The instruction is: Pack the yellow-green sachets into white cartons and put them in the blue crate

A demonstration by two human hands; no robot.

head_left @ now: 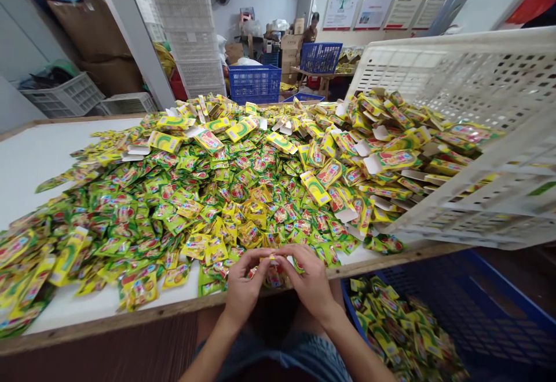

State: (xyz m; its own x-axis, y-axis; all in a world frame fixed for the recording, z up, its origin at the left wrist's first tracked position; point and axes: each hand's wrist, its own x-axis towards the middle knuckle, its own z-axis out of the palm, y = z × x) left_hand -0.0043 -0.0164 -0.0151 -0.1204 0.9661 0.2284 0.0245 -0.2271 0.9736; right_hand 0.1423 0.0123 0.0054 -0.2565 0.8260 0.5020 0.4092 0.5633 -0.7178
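My left hand [245,283] and my right hand [307,277] meet at the table's front edge. Thumbs and fingers of both pinch the top end of a small yellow carton [274,275], whose lower part shows red print between my palms. Fingers cover much of it. Just beyond my hands lies a broad heap of small green sachets [234,188] with red fruit pictures, with some yellow sachets [249,232] among them. Yellow cartons [316,188], several with white end flaps open, lie on top of the heap and to its right.
A white perforated crate [460,219] lies tipped at the right, cartons spilling from it. Below the table's right edge stands a blue crate [490,312] with filled cartons [403,330]. Farther back are a blue basket [255,83], stacked white crates [185,34] and a person [311,28].
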